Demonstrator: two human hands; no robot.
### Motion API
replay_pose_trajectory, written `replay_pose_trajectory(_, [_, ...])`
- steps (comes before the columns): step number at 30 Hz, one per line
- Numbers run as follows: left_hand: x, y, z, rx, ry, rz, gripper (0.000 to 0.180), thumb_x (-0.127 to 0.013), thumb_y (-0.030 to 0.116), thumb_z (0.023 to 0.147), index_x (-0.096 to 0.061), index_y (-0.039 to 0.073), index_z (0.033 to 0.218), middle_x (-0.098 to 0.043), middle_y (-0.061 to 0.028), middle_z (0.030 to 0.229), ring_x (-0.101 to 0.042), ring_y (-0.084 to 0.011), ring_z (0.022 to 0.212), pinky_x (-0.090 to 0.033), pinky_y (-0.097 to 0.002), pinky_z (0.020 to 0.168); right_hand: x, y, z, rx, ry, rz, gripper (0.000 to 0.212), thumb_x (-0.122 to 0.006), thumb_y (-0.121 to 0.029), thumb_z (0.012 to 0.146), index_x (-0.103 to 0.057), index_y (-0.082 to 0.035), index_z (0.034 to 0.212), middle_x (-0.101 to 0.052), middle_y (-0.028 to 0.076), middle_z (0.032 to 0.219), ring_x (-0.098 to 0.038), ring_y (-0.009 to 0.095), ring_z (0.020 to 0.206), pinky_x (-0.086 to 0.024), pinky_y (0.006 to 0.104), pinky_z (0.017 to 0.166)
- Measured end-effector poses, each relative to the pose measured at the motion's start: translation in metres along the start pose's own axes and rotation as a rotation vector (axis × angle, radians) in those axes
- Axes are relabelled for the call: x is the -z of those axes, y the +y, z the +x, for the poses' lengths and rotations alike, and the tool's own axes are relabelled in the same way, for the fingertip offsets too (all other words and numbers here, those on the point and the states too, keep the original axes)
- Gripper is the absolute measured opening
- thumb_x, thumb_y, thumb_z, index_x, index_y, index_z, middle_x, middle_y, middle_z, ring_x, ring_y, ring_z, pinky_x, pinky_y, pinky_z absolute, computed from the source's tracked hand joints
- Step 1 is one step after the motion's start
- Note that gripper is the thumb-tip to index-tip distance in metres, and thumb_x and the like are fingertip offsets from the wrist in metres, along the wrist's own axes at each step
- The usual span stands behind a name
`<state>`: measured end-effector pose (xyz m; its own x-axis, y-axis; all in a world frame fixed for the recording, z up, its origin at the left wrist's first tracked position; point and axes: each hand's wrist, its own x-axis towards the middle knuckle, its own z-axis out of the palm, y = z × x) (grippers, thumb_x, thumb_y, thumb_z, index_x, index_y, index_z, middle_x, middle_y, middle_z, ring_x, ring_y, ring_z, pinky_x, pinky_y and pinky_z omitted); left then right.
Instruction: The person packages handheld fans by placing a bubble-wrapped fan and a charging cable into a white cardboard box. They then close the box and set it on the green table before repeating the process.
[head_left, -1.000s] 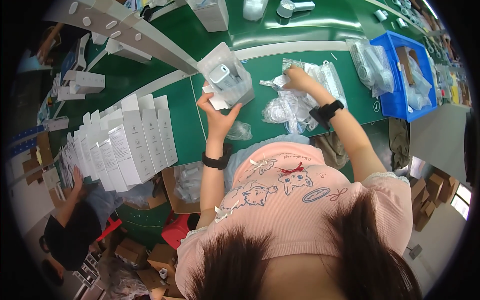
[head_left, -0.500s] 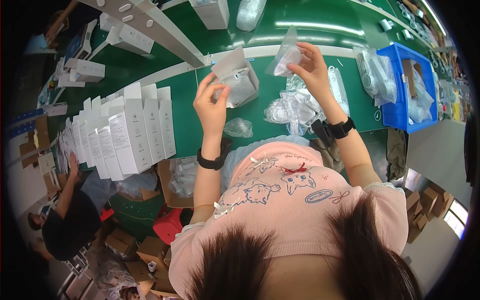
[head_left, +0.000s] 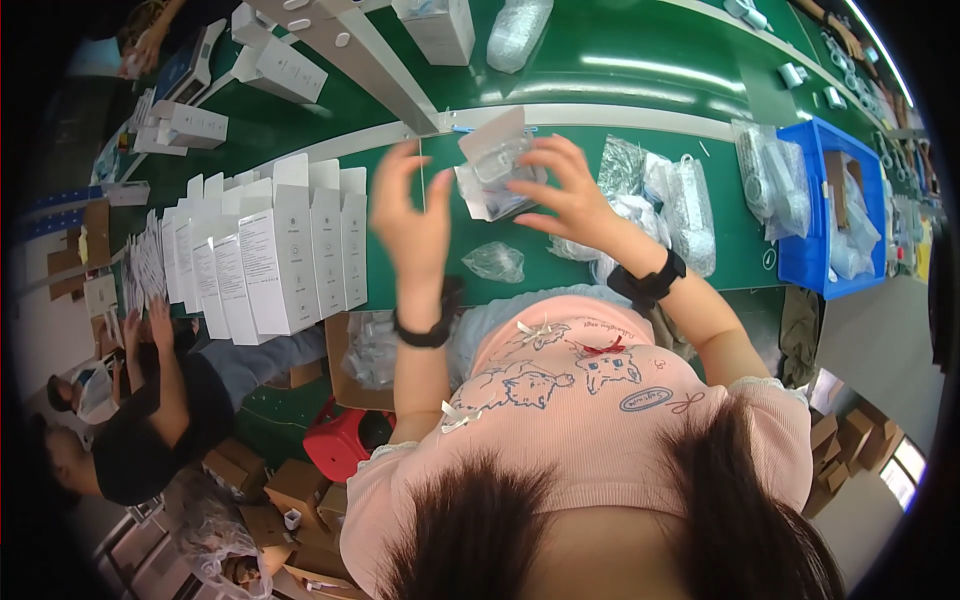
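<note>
A small white carton (head_left: 481, 205) with its top flap up stands on the green bench in front of me. In its opening show clear plastic wrapping and a pale item. My right hand (head_left: 573, 200) has its fingers around the carton's right side, the tips over the opening. Left of the carton, my left hand (head_left: 408, 215) is off it, thumb and fingers apart and holding nothing. A crumpled clear plastic bag (head_left: 494, 262) lies nearer me. Right of the carton, partly behind my right hand, are bagged white items (head_left: 632, 212) and a bubble-wrapped item (head_left: 690, 215).
Rows of open white cartons (head_left: 270, 260) stand at left. On the right, a blue bin (head_left: 808, 255) holds bagged items, with more clear bags (head_left: 770, 180) against it. A metal post (head_left: 375, 65) rises beyond the bench edge. A co-worker (head_left: 150, 430) works at far left.
My left hand has let go of the carton and moved left. My right hand has come left to the carton, and the small clear bag it held is no longer in its fingers.
</note>
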<state>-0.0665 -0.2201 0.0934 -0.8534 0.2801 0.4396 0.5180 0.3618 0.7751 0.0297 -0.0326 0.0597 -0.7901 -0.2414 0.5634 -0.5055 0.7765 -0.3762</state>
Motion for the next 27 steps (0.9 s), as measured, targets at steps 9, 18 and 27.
replay_pose_trajectory(9, [0.137, -0.066, 0.010, 0.458, -0.120, 1.392, 0.089, -0.076, 0.023, 0.060, -0.026, 0.019, 0.134, -0.017, -0.0200, 0.139, -0.023, -0.0455, 0.122, -0.023, -0.0598, 0.094, -0.017, 0.034, -0.002, -0.562, -0.057, 0.692, 0.101, -0.078, -0.014, 0.058, -0.016, -0.008, 0.137, -0.021, 0.014, 0.139, -0.024, 0.026, 0.128, -0.023, 0.0362, 0.103])
replay_pose_trajectory(18, [0.072, 0.010, -0.019, 0.263, -0.611, 0.657, 0.102, -0.076, 0.020, 0.056, -0.016, 0.012, 0.137, -0.022, -0.0267, 0.134, -0.032, -0.0407, 0.116, -0.024, -0.0533, 0.095, 0.039, 0.192, 0.014, -0.815, 0.610, 0.656, 0.102, -0.076, 0.000, 0.057, -0.014, -0.011, 0.137, -0.034, 0.010, 0.130, -0.037, 0.024, 0.118, -0.037, 0.0374, 0.094])
replay_pose_trajectory(27, [-0.015, -0.059, -0.031, 0.508, -0.714, 0.667, 0.096, -0.075, 0.029, 0.061, -0.018, 0.009, 0.136, -0.036, -0.0215, 0.126, -0.041, -0.0371, 0.107, -0.036, -0.0449, 0.087, 0.041, 0.235, 0.030, -0.606, 0.739, -0.583, 0.081, -0.073, -0.011, 0.066, -0.026, -0.004, 0.131, -0.042, 0.015, 0.121, -0.046, 0.027, 0.108, -0.040, 0.0379, 0.087])
